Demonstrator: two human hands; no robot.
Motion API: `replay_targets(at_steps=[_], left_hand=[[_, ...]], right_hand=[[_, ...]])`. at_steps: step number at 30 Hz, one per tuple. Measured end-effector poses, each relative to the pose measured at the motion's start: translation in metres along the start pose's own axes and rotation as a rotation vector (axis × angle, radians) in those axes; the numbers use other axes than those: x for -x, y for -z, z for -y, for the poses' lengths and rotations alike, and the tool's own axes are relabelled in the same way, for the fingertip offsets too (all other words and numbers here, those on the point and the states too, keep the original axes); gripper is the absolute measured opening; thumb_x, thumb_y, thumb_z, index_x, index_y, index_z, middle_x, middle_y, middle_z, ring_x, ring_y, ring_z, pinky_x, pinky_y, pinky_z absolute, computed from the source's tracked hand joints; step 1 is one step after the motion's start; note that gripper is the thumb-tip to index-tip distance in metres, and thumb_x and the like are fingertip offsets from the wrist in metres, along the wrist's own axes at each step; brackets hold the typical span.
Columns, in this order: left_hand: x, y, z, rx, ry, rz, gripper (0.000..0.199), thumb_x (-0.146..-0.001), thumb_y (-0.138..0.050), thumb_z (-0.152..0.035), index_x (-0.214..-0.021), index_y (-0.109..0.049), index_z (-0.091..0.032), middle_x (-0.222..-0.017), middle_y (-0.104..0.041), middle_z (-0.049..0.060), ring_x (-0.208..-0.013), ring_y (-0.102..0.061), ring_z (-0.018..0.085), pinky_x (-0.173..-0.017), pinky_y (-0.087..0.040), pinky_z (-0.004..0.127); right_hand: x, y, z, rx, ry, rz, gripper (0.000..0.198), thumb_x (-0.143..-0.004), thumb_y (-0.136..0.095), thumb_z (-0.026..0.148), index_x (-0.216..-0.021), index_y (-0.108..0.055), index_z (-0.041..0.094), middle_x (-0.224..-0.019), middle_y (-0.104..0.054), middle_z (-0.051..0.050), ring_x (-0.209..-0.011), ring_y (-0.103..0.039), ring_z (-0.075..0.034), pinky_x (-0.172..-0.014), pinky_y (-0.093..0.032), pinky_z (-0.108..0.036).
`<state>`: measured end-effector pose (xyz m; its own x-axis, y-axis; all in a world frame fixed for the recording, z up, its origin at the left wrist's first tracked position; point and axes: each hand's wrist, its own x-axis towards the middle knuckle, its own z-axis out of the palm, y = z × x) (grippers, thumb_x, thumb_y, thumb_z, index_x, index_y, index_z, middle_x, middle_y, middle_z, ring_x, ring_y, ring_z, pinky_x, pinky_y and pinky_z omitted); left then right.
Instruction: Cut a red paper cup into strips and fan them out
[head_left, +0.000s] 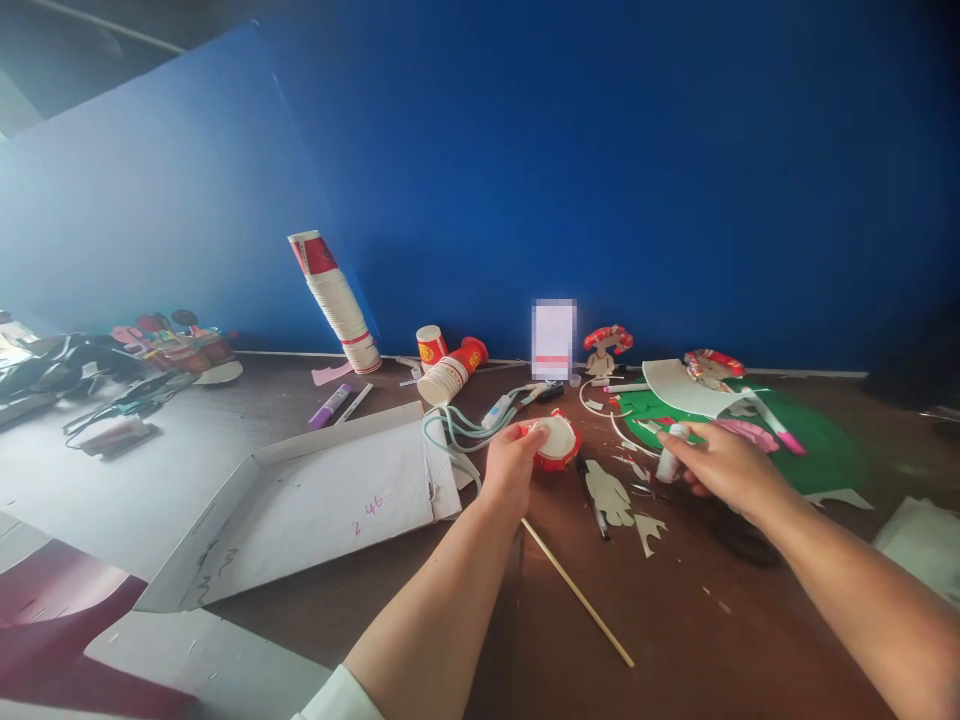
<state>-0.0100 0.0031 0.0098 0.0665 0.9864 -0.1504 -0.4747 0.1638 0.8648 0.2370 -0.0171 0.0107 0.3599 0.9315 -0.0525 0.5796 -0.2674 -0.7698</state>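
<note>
My left hand (514, 462) is closed on a paper cup base (556, 437), its round white face toward me and a cut red edge around it. Between the fingers and thumb of my right hand (712, 462) is a small white tube (671, 455), which looks like a glue stick. Below my left hand a thin wooden stick (577, 592) lies slantwise on the table. Between the two hands are a white paper cutout of a figure (609, 494), a black pen (602, 522) and a jagged paper scrap (649, 533).
An open cardboard box lid (315, 490) lies at left, with a purple glue stick (328, 406) behind it. A tall leaning stack of paper cups (337, 305) stands near the blue partition (600, 150). On the right, paper pieces and a marker (780, 425) lie over a green sheet (825, 445).
</note>
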Motion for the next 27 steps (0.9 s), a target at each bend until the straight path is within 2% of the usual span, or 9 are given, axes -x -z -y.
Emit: replay_targets(at_steps=[6,8,11,13,15,17,20,23,27], left_hand=[[0.001,0.001,0.002,-0.010,0.015,0.011,0.034,-0.061,-0.078,-0.030,-0.084,-0.070,-0.008,-0.067,-0.067,0.006,-0.062,-0.060,0.014,-0.062,-0.047,0.025],[0.001,0.001,0.001,-0.013,0.015,0.010,0.033,-0.061,-0.079,-0.031,-0.084,-0.070,-0.008,-0.069,-0.067,0.006,-0.063,-0.060,0.013,-0.064,-0.047,0.024],[0.002,-0.001,0.000,-0.003,0.031,-0.024,0.031,-0.060,-0.079,-0.028,-0.083,-0.071,-0.009,-0.071,-0.068,0.005,-0.064,-0.060,0.012,-0.064,-0.047,0.024],[0.003,-0.001,-0.001,0.005,0.042,-0.038,0.028,-0.060,-0.078,-0.026,-0.082,-0.070,-0.009,-0.071,-0.068,0.005,-0.063,-0.060,0.012,-0.063,-0.047,0.023],[0.003,-0.002,-0.001,0.002,0.049,-0.036,0.026,-0.062,-0.077,-0.025,-0.081,-0.070,-0.009,-0.071,-0.068,0.005,-0.063,-0.060,0.012,-0.062,-0.047,0.023],[0.003,-0.001,0.000,-0.003,0.043,-0.023,0.027,-0.063,-0.076,-0.026,-0.083,-0.070,-0.009,-0.071,-0.068,0.006,-0.063,-0.061,0.013,-0.063,-0.047,0.024],[0.000,0.000,0.002,-0.014,0.018,-0.018,0.030,-0.063,-0.077,-0.028,-0.085,-0.070,-0.009,-0.074,-0.069,0.007,-0.065,-0.062,0.014,-0.064,-0.048,0.025],[-0.001,0.002,0.004,-0.013,0.007,-0.017,0.030,-0.062,-0.077,-0.028,-0.085,-0.070,-0.010,-0.072,-0.068,0.006,-0.063,-0.061,0.013,-0.063,-0.048,0.024],[-0.001,0.001,0.003,-0.002,0.010,-0.008,0.027,-0.063,-0.076,-0.027,-0.083,-0.069,-0.010,-0.068,-0.066,0.005,-0.060,-0.060,0.011,-0.058,-0.047,0.022]], right_hand=[[-0.006,-0.003,-0.004,0.191,0.016,0.044,0.040,-0.078,-0.057,0.055,-0.090,-0.064,0.017,-0.059,-0.069,-0.005,-0.048,-0.064,-0.022,-0.047,-0.051,-0.033],[-0.007,-0.002,-0.005,0.311,0.078,-0.018,0.044,-0.080,-0.054,0.055,-0.096,-0.065,0.015,-0.067,-0.072,-0.007,-0.054,-0.067,-0.024,-0.053,-0.051,-0.035],[0.002,-0.001,0.001,0.453,0.219,-0.203,0.056,-0.081,-0.054,0.055,-0.117,-0.059,0.014,-0.097,-0.073,-0.013,-0.084,-0.069,-0.031,-0.061,-0.050,-0.038],[0.016,-0.004,0.012,0.497,0.325,-0.280,0.055,-0.081,-0.054,0.056,-0.121,-0.057,0.018,-0.108,-0.070,-0.012,-0.092,-0.067,-0.032,-0.060,-0.049,-0.037],[0.035,-0.012,0.026,0.493,0.428,-0.230,0.045,-0.083,-0.054,0.057,-0.111,-0.061,0.023,-0.108,-0.069,-0.008,-0.082,-0.068,-0.026,-0.059,-0.048,-0.035],[0.054,-0.024,0.037,0.532,0.496,-0.112,0.038,-0.083,-0.054,0.060,-0.097,-0.063,0.025,-0.101,-0.070,-0.004,-0.077,-0.068,-0.024,-0.057,-0.046,-0.033],[0.071,-0.041,0.046,0.654,0.578,-0.010,0.037,-0.081,-0.059,0.057,-0.092,-0.062,0.022,-0.098,-0.068,-0.006,-0.083,-0.067,-0.027,-0.057,-0.046,-0.034],[0.074,-0.051,0.043,0.732,0.588,0.016,0.037,-0.079,-0.062,0.056,-0.089,-0.061,0.020,-0.094,-0.066,-0.009,-0.087,-0.066,-0.030,-0.058,-0.045,-0.035],[0.070,-0.054,0.036,0.718,0.553,0.027,0.028,-0.084,-0.057,0.050,-0.087,-0.061,0.022,-0.095,-0.065,-0.008,-0.082,-0.066,-0.027,-0.055,-0.043,-0.033]])
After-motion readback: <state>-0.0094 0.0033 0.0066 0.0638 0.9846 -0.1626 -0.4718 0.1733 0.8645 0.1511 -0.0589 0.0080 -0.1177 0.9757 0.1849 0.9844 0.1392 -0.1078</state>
